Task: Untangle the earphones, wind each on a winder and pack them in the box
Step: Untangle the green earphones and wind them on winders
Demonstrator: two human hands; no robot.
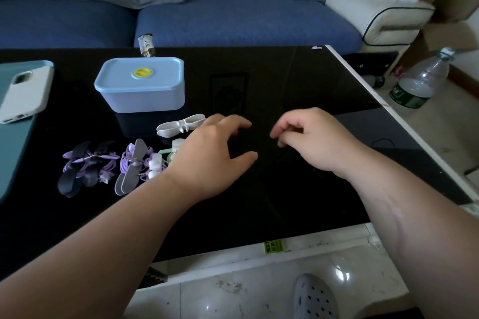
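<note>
A light blue box (141,85) with its lid on and a yellow valve stands at the back left of the black table (285,80). In front of it lies an empty white winder (178,125). Further left lie purple earphones on a black winder (85,167) and purple earphones on a grey winder (134,166), with white earbuds (155,166) beside them. My left hand (215,155) hovers over the table with fingers spread and curved, holding nothing I can see. My right hand (311,140) has its fingertips pinched together on a thin black earphone cable (261,184), barely visible against the dark glass.
A phone in a white case (23,90) lies on a teal cover at the far left. A plastic water bottle (420,80) stands on the floor past the table's right edge. A blue sofa (233,21) runs behind the table. A dark cable loop (381,141) lies right of my right hand.
</note>
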